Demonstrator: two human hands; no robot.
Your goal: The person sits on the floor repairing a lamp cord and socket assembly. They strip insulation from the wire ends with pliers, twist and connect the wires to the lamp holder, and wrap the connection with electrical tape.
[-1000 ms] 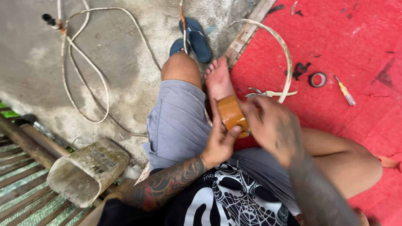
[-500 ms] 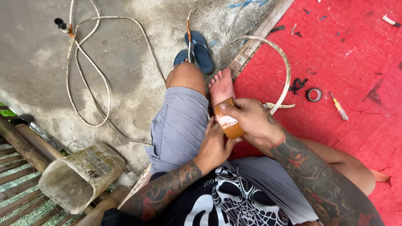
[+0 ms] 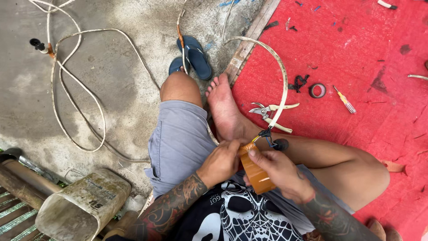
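Both hands meet over my lap on a roll of brown tape (image 3: 256,173). My left hand (image 3: 220,162) pinches the roll's upper left edge with its fingertips. My right hand (image 3: 278,172) grips the roll from the right, thumb on its top edge. Just above the roll, a white cable (image 3: 281,76) ends in bare coloured wires (image 3: 265,134) and a black lump. The cable arcs up over the red mat and back to the concrete.
Cream-handled cutters (image 3: 272,112) lie on the red mat (image 3: 356,49) by my bare foot. A black tape roll (image 3: 317,90) and a small screwdriver (image 3: 345,101) lie further right. Blue sandals (image 3: 192,54), looped white cable (image 3: 80,85) and a dirty plastic container (image 3: 82,206) sit on the concrete.
The view has tilted down and closer. My right hand has shifted from covering the roll's top to gripping its right side, baring the cable end with its wires.
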